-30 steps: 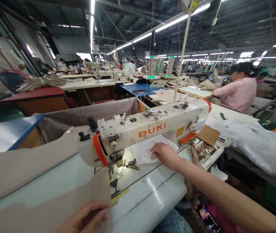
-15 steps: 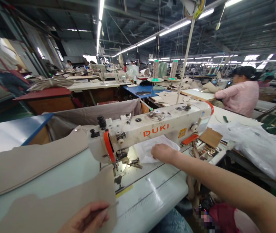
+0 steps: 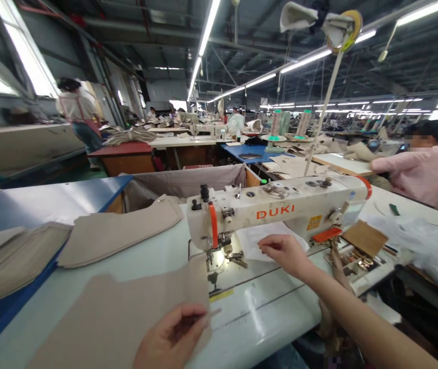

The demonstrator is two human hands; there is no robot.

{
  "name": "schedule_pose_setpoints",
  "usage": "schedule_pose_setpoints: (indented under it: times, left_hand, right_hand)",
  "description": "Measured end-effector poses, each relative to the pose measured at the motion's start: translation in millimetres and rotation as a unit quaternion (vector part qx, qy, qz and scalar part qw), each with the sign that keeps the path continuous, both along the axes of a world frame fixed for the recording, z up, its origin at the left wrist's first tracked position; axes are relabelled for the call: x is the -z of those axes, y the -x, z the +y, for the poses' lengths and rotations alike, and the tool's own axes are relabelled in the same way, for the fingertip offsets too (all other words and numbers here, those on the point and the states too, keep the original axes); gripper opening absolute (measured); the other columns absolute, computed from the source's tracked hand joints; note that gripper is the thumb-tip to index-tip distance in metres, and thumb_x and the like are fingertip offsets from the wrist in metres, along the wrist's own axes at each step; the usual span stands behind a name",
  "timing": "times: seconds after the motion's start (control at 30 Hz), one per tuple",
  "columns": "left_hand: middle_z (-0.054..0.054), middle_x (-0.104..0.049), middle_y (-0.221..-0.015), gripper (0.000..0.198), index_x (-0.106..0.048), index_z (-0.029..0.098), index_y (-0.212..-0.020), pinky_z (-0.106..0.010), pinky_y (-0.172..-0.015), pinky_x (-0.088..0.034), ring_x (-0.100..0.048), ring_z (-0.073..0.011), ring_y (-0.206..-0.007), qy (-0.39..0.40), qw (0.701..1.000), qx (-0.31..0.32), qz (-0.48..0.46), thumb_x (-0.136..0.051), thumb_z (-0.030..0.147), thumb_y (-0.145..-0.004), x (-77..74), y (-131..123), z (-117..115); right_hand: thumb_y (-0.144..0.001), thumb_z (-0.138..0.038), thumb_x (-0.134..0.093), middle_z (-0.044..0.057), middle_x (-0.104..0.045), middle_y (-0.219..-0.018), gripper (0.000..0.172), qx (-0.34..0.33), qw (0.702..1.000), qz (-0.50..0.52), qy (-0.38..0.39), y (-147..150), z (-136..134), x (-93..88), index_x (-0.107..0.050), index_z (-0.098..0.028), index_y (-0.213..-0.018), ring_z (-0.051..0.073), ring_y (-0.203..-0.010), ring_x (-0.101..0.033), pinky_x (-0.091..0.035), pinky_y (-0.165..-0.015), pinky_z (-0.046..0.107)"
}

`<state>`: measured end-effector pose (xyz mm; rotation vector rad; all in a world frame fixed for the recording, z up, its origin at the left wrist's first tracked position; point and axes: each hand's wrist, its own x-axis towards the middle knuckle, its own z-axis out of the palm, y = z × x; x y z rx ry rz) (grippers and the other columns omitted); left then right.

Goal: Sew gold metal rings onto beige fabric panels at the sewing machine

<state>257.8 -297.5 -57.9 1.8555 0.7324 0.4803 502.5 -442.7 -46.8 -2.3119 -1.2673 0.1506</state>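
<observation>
Currently, the left hand (image 3: 173, 335) is covering part of the near right edge of a beige panel (image 3: 126, 307), its grip narrow and pinching a thin strip (image 3: 216, 311) that is poking out past the fingers. The panel is lying on the desk (image 3: 269, 310), its far corner reaching near the needle end of the sewing machine (image 3: 276, 210). The right hand (image 3: 286, 254) is bending over a white sheet (image 3: 250, 243) under the machine's arm, fingertips close together; whether they are holding anything, one cannot tell. Stacked beige pieces (image 3: 115, 233) are lying farther left.
</observation>
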Motion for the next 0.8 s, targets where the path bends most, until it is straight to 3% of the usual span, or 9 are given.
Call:
schedule_pose_setpoints:
  times: [0.07,0.17,0.23,0.33,0.57,0.8]
  left_hand:
    - [0.0,-0.071,-0.071,0.015,-0.07,0.022,-0.071,-0.021,-0.064,-0.053,-0.066,-0.0174,-0.068,-0.034,0.998,-0.014,-0.045,-0.066,0.036,-0.069,-6.0,-6,-11]
    - [0.001,-0.068,-0.067,0.009,-0.068,0.021,-0.071,-0.021,-0.062,-0.051,-0.063,-0.0144,-0.063,-0.104,0.988,-0.009,-0.111,-0.061,0.027,-0.074,-14.0,-17,-25]
    - [0.001,-0.066,-0.066,0.01,-0.066,0.021,-0.071,-0.02,-0.061,-0.05,-0.061,-0.013,-0.062,-0.147,0.979,0.0,-0.14,-0.058,0.022,-0.076,-16.3,-22,-30]
    - [0.001,-0.065,-0.067,0.011,-0.065,0.021,-0.071,-0.02,-0.059,-0.048,-0.06,-0.0127,-0.062,-0.178,0.974,0.004,-0.143,-0.057,0.018,-0.077,-15.8,-21,-33]
    - [0.0,-0.065,-0.069,0.009,-0.065,0.023,-0.074,-0.022,-0.059,-0.047,-0.06,-0.0149,-0.062,-0.184,0.975,-0.007,-0.128,-0.058,0.019,-0.077,-14.3,-11,-32]
    - [0.0,-0.064,-0.067,0.01,-0.065,0.023,-0.072,-0.023,-0.06,-0.047,-0.059,-0.0151,-0.062,-0.169,0.98,-0.015,-0.107,-0.058,0.019,-0.076,-10.3,-15,-31]
  right_hand:
    - [-0.085,-0.023,-0.051,0.005,-0.073,-0.082,0.024,-0.012,0.986,0.134,-0.103,33,-2,1.4,-0.071,-0.015,-0.094,0.014,-0.07,-0.066,-0.05,-0.063,0.021]
    - [-0.075,-0.034,-0.066,0.003,-0.071,-0.071,0.02,-0.009,0.907,0.354,-0.227,77,-2,4.0,-0.073,-0.017,-0.081,0.014,-0.064,-0.062,-0.048,-0.059,0.022]
    - [-0.069,-0.036,-0.071,0.002,-0.07,-0.068,0.02,0.009,0.867,0.422,-0.265,97,0,4.3,-0.073,-0.018,-0.077,0.013,-0.061,-0.06,-0.047,-0.058,0.022]
    - [-0.066,-0.037,-0.075,0.002,-0.069,-0.067,0.02,0.027,0.836,0.462,-0.296,109,6,4.5,-0.074,-0.019,-0.076,0.013,-0.061,-0.058,-0.045,-0.058,0.022]
    - [-0.06,-0.04,-0.078,0.002,-0.068,-0.064,0.024,0.067,0.823,0.471,-0.311,110,15,9.1,-0.074,-0.019,-0.072,0.013,-0.059,-0.056,-0.043,-0.056,0.024]
    - [-0.064,-0.037,-0.075,0.003,-0.07,-0.07,0.022,0.038,0.831,0.477,-0.286,115,16,11.6,-0.074,-0.019,-0.077,0.014,-0.063,-0.058,-0.046,-0.06,0.024]
